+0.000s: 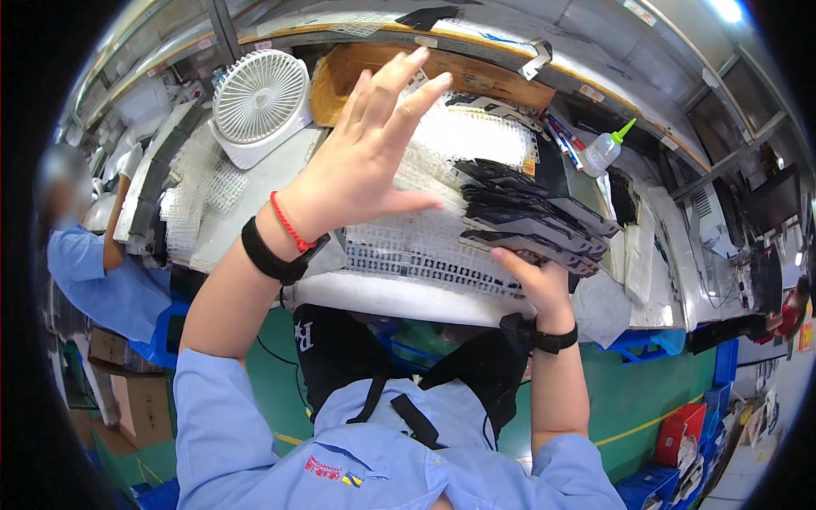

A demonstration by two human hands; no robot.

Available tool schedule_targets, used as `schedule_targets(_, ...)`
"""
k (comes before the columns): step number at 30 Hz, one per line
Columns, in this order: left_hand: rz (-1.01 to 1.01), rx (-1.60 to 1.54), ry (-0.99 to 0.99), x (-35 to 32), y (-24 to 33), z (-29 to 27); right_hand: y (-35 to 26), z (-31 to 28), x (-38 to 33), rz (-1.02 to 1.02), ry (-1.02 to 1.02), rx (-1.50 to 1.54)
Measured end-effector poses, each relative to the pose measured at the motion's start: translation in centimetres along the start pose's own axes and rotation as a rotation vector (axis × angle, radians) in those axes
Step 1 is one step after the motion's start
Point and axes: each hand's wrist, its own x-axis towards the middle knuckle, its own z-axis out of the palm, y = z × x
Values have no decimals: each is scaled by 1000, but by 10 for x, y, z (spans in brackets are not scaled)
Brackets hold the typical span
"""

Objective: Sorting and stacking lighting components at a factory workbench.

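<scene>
My left hand [361,161] is raised over the middle of the bench, fingers spread and thumb pointing right, with nothing in it. My right hand [544,287] grips the near edge of a black panel [540,246] with grey markings, thumb on top and fingers out of sight beneath. Behind that panel lies an untidy stack of similar black panels [527,200]; whether the hand holds one or more of them I cannot tell. Translucent sheets [412,259] with rows of small cut-outs lie beneath and between my hands. A bright white sheet [484,136] sits farther back.
A white fan [260,98] stands back left beside a wooden box [336,81]. Back right are pens [563,140] and a green-tipped bottle [603,151]. A shelf edge [501,53] crosses behind. Another person [102,263] sits at far left. Boxes [140,408] stand on the floor.
</scene>
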Motion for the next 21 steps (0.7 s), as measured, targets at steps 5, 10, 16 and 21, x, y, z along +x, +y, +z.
schedule_targets(5, 206, 186, -130, 30, 15, 9, 0, 4, -5, 101, 33, 125)
schedule_targets(10, 251, 46, -240, 35, -13, 16, 9, 7, -9, -39, 92, 98)
schedule_targets(16, 199, -141, -189, 48, -8, -6, 7, 5, -8, -61, -6, 9)
schedule_targets(21, 2, -405, 78, 52, -3, -19, 5, 6, -9, -65, 22, 141)
